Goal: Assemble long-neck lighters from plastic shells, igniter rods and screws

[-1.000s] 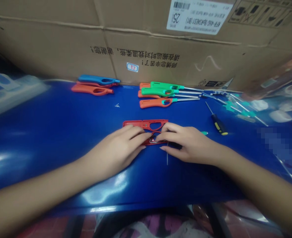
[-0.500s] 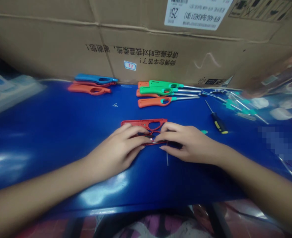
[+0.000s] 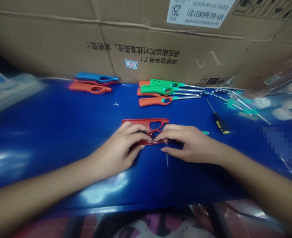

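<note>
From the head camera, both bare hands were right in the thick of it, meeting over a red lighter-shell half (image 3: 149, 143) at the middle of the blue tabletop (image 3: 69, 138)! The left hand (image 3: 122, 143) curled over its left part, thumb and fingers slightly parted; the right hand (image 3: 185, 142) bent in at the other end, its own gap narrow. Fingertips of both crowded a thin wire (image 3: 154, 142) in the shell, though whether either pinched it, one couldn't tell. Just beyond lay a matching red half (image 3: 137, 121), and a thin pale rod (image 3: 167, 158) poked out below the right fingers. Farther back, utility lighters (image 3: 152, 89) lined up, with a screwdriver (image 3: 219, 124) off to the right.
</note>
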Action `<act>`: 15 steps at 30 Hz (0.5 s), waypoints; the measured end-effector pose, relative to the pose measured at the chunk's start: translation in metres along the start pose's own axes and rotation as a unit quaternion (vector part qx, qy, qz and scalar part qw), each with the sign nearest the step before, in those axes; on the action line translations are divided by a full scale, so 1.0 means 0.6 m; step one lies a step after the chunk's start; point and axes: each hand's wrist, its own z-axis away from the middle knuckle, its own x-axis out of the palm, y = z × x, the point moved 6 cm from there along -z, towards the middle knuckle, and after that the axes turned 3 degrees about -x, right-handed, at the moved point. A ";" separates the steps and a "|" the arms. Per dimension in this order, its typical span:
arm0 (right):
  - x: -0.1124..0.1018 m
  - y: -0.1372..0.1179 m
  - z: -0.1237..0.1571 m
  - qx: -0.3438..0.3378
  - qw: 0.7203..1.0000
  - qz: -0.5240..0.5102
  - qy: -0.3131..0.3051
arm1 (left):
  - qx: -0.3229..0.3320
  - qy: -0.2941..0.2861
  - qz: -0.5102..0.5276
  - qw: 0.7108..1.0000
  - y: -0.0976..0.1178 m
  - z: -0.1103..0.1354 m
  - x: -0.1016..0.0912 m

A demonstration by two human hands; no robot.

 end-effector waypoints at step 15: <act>-0.002 -0.004 0.001 -0.003 1.000 0.000 -0.001 | 0.024 0.004 -0.013 1.000 0.009 -0.001 -0.003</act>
